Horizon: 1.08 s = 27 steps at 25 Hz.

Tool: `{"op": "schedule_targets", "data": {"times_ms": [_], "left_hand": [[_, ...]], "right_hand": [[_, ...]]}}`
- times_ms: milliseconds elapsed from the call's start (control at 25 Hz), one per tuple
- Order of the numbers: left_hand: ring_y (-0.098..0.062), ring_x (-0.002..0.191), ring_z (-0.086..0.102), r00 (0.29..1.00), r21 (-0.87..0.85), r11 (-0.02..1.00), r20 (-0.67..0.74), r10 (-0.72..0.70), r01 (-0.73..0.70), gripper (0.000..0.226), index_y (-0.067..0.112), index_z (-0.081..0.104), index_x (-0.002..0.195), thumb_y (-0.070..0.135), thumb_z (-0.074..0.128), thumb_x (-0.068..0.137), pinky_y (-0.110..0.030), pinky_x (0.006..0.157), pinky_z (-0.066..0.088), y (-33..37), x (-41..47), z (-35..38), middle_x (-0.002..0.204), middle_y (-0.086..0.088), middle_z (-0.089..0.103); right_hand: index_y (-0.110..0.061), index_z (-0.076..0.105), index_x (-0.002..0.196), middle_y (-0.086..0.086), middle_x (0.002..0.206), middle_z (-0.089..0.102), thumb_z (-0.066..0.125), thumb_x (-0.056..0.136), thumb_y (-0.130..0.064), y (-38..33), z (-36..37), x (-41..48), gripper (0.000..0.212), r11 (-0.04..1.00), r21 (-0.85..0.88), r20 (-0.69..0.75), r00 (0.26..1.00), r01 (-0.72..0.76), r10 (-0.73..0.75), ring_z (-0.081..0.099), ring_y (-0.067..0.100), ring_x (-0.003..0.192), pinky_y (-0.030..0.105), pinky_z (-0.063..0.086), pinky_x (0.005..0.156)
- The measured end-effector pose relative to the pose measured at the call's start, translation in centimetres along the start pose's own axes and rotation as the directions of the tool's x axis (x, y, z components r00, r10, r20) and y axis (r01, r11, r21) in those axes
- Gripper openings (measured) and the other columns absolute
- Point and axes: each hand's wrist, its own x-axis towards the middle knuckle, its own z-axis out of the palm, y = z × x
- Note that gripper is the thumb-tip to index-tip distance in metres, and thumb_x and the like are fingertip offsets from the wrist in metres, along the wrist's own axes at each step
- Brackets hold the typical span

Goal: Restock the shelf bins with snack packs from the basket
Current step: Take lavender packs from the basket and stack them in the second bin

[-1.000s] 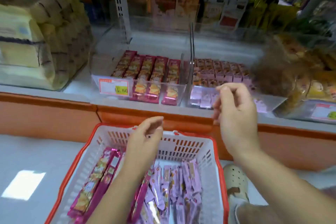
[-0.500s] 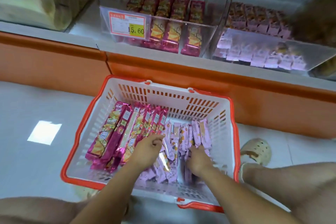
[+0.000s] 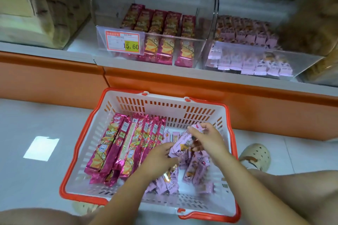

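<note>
Fingers of right hand [image 3: 208,140] and left hand [image 3: 161,157] pinch one lilac pack [image 3: 182,142]; slick film could slip loose before the one-o'clock bin [image 3: 256,60].

Basket [image 3: 226,115] on floor [image 3: 45,115] before shelf bins [image 3: 197,49]; packs [image 3: 128,144] inside.

The basket [image 3: 184,107] was matt slotted plastic; the snack packs [image 3: 117,144] were glossy foil, the shelf bins [image 3: 199,51] probably clear acrylic.

bare hands [image 3: 206,140], forearms [image 3: 243,175] and knees, a cream perforated clog [image 3: 256,156] on the right foot.
</note>
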Motion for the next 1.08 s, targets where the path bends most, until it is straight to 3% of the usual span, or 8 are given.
{"op": "schedule_targets", "data": {"times_ms": [80, 200, 360, 480, 640, 840, 960, 1080], "left_hand": [[-0.03, 0.098, 0.068, 0.999, -0.105, 0.995, 0.044, -0.001, 0.005, 0.03, 0.03, 0.061, 0.116, 0.014, 0.062, 0.091, -0.052, 0.09, 0.052, 1.3, -0.3, 0.2, 0.099, -0.007, 0.074], [-0.023, 0.096, 0.07, 0.994, -0.21, 0.978, 0.107, 0.002, 0.02, 0.027, 0.026, 0.058, 0.115, 0.009, 0.056, 0.095, -0.036, 0.089, 0.056, 3.1, -0.9, 0.3, 0.1, -0.011, 0.074], [-0.022, 0.098, 0.07, 0.995, -0.212, 0.977, 0.103, 0.017, 0.005, 0.028, 0.037, 0.056, 0.101, 0.009, 0.056, 0.094, -0.033, 0.09, 0.055, 4.7, -1.6, 0.6, 0.1, -0.01, 0.074], [-0.023, 0.097, 0.07, 0.997, -0.198, 0.98, 0.076, 0.027, -0.011, 0.029, 0.025, 0.058, 0.117, 0.008, 0.057, 0.093, -0.036, 0.09, 0.055, 4.9, -1.7, 0.9, 0.101, -0.01, 0.074], [-0.026, 0.097, 0.07, 0.998, -0.171, 0.984, 0.044, 0.052, -0.044, 0.037, 0.026, 0.055, 0.125, 0.009, 0.059, 0.093, -0.047, 0.096, 0.051, 5.3, -2.2, 1.1, 0.1, -0.01, 0.074], [-0.018, 0.092, 0.071, 0.979, -0.129, 0.971, -0.058, 0.197, -0.203, 0.037, 0.03, 0.056, 0.122, 0.01, 0.06, 0.092, -0.033, 0.087, 0.055, 9.5, -3.4, 0.7, 0.099, -0.001, 0.075], [-0.004, 0.096, 0.068, 0.894, -0.038, 0.91, -0.206, 0.398, -0.414, 0.041, 0.034, 0.056, 0.123, 0.014, 0.064, 0.089, -0.024, 0.089, 0.053, 14.9, -4.5, -0.5, 0.103, 0.014, 0.072], [0.005, 0.101, 0.062, 0.635, 0.24, 0.761, -0.433, 0.639, -0.602, 0.043, 0.035, 0.056, 0.126, 0.019, 0.065, 0.088, -0.012, 0.085, 0.049, 20.8, -4.3, -3.0, 0.107, 0.02, 0.068]], "right_hand": [[-0.015, 0.058, 0.102, 0.002, 0.074, 0.058, 0.064, 0.089, -0.034, -0.8, -0.8, -0.4, 0.024, 0.995, 0.1, 0.017, 1.0, 0.002, -0.004, 0.058, 0.016, 0.053, 0.031, 0.055, 0.061], [-0.015, 0.062, 0.095, 0.004, 0.074, 0.058, 0.059, 0.093, -0.024, -1.6, -2.0, -0.4, 0.01, 0.946, 0.323, 0.123, 0.992, -0.03, -0.01, 0.055, 0.017, 0.055, 0.029, 0.053, 0.055], [-0.011, 0.063, 0.097, 0.014, 0.086, 0.059, 0.061, 0.092, -0.019, -2.0, -3.2, -0.3, 0.01, 0.932, 0.363, 0.148, 0.986, 0.02, -0.079, 0.056, 0.016, 0.058, 0.024, 0.052, 0.051], [-0.011, 0.062, 0.099, 0.014, 0.084, 0.061, 0.061, 0.092, -0.016, -1.9, -3.4, -0.4, 0.009, 0.921, 0.387, 0.14, 0.985, 0.036, -0.097, 0.056, 0.016, 0.059, 0.023, 0.052, 0.051], [-0.011, 0.06, 0.112, 0.011, 0.087, 0.06, 0.063, 0.089, -0.012, -2.1, -3.5, -0.9, 0.022, 0.911, 0.409, 0.205, 0.967, 0.054, -0.149, 0.06, 0.016, 0.065, 0.027, 0.055, 0.06], [-0.024, 0.059, 0.123, -0.001, 0.089, 0.069, 0.064, 0.086, -0.004, -6.2, -3.9, -3.2, 0.042, 0.89, 0.366, 0.161, 0.924, 0.27, -0.347, 0.069, 0.017, 0.089, 0.031, 0.055, 0.079], [-0.025, 0.058, 0.12, -0.007, 0.088, 0.07, 0.064, 0.084, -0.002, -13.0, -5.7, -5.5, 0.043, 0.767, 0.366, -0.043, 0.833, 0.527, -0.551, 0.069, 0.012, 0.089, 0.026, 0.056, 0.074], [-0.028, 0.054, 0.108, -0.005, 0.096, 0.072, 0.064, 0.087, -0.006, -21.4, -9.8, -6.6, 0.032, 0.608, 0.28, -0.305, 0.669, 0.743, -0.677, 0.07, 0.013, 0.089, 0.028, 0.059, 0.071]]}}
